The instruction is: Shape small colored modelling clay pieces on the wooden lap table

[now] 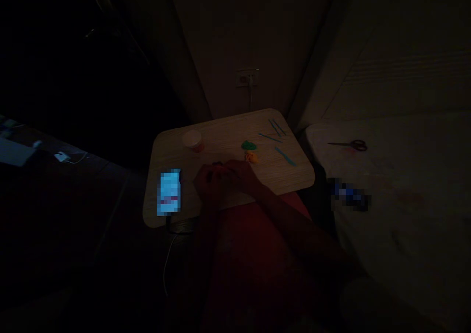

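Observation:
The scene is very dark. Both hands meet over the near part of a small light wooden table [221,132]. My left hand [206,186] and my right hand [239,173] are curled together around something small and dark that I cannot make out. Just beyond my right hand lie a green lump [248,145] and an orange lump [251,157] of what looks like modelling clay. Several thin teal sticks [279,139] are spread on the table's right side. A small white cup [192,140] stands at the back left.
A lit phone [170,192] lies at the table's near left corner, with a white cable [167,264] hanging below. Scissors [355,144] lie on the white bed to the right. A wall socket [247,78] sits behind the table. Red cloth covers my lap.

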`<state>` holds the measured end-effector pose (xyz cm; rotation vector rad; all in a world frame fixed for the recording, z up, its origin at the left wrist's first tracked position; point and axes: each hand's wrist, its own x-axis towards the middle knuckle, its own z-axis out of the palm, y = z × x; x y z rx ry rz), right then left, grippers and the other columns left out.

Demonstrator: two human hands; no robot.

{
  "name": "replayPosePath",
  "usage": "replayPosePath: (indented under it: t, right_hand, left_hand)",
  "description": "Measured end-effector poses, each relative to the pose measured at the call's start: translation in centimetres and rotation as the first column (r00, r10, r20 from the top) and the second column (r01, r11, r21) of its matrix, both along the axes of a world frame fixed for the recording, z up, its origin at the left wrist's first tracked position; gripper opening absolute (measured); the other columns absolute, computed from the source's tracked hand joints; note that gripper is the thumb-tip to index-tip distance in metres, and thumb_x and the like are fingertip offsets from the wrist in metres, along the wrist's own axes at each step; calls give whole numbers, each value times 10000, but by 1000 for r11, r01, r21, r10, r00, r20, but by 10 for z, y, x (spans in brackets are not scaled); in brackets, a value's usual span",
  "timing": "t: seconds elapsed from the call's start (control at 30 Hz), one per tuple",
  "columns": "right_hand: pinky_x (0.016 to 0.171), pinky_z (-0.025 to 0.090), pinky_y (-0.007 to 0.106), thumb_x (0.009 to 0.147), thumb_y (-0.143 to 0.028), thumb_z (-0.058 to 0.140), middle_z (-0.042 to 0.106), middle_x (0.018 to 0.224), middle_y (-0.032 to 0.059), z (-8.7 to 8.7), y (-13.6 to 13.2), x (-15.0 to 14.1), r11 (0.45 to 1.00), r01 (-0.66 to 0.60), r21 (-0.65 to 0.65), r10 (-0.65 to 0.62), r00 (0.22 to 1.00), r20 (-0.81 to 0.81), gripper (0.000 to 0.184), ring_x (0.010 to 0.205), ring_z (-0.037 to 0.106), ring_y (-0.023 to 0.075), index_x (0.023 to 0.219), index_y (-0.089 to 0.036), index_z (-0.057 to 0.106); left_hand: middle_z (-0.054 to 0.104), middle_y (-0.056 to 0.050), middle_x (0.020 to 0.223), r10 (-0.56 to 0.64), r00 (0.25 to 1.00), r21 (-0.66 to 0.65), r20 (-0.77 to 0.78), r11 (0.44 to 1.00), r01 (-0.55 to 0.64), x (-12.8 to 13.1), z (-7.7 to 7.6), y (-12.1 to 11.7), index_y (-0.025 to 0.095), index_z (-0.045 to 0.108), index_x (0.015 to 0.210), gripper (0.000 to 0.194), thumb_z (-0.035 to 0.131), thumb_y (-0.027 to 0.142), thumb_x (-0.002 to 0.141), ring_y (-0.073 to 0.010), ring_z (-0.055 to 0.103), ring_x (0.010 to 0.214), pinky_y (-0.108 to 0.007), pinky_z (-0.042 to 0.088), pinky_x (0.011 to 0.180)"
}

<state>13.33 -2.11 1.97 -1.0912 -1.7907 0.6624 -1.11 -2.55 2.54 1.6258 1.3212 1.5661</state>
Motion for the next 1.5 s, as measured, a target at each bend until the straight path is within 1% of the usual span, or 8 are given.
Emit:
replayPosePath:
  t: [0.17,0.3,0.4,0.63,0.77,0.93,1.2,1.5]
  right_hand:
    - [855,512,306,1045,-298,538,778,940,88,4,-2,-1,999,31,32,-31,999,15,289,864,684,194,965,-176,786]
    - [924,516,314,1066,-257,461,783,1017,86,7,-2,-5,997,80,3,-79,995,-57,334,949,696,190,997,-193,782]
    - [971,511,333,1060,-253,457,779,1065,91,8,-3,-8,995,102,-5,-102,991,-84,316,1009,691,196,1013,-198,764]
    - [782,501,304,1012,-279,550,749,911,75,8,-4,-4,966,228,-121,-245,958,-147,181,803,653,182,1006,-160,685]
    - [860,510,322,1045,-277,491,769,974,95,13,-4,-3,984,151,-91,-159,983,-91,267,881,680,194,995,-172,731]
    - [966,512,344,1076,-325,442,769,1131,123,22,-9,-8,998,66,-18,-68,992,-107,336,1035,692,211,1127,-180,740]
    - [744,457,270,1006,-466,585,728,869,57,26,-10,-5,991,47,-123,-61,992,-108,361,753,600,145,1007,-145,750]
    - [713,458,264,964,-637,566,731,843,49,23,-6,-5,976,-8,-217,-55,958,-282,509,758,616,155,945,-168,762]
  left_hand:
    - [718,-29,752,-3,994,-78,108,997,11,1,2,2,173,729,746,223,714,356,873,-165,659,732,-271,540,705]
    - [737,-48,812,-11,993,-29,117,999,15,-1,3,3,167,768,824,321,605,399,975,-176,670,791,-289,552,754]
    - [744,-51,860,-37,995,6,98,999,36,-2,3,4,172,775,859,296,633,406,971,-182,679,842,-304,558,802]
    - [729,-45,911,-98,985,-16,142,995,101,0,1,6,177,764,925,256,812,417,850,-181,697,871,-298,576,803]
    - [728,-69,1027,-131,987,-42,89,990,135,0,-3,7,199,764,1119,360,780,471,883,-201,703,952,-332,583,881]
    - [703,-75,1030,-134,990,39,-40,990,135,-1,-2,6,212,779,1093,303,680,468,966,-214,672,992,-346,561,913]
    - [644,-82,1040,-57,993,168,-107,983,74,-4,-3,7,200,756,938,316,698,511,943,-206,646,987,-335,569,854]
    - [673,-130,1248,-269,960,165,-76,946,278,-5,0,2,222,701,1276,392,642,479,986,-266,647,1174,-429,550,1017]
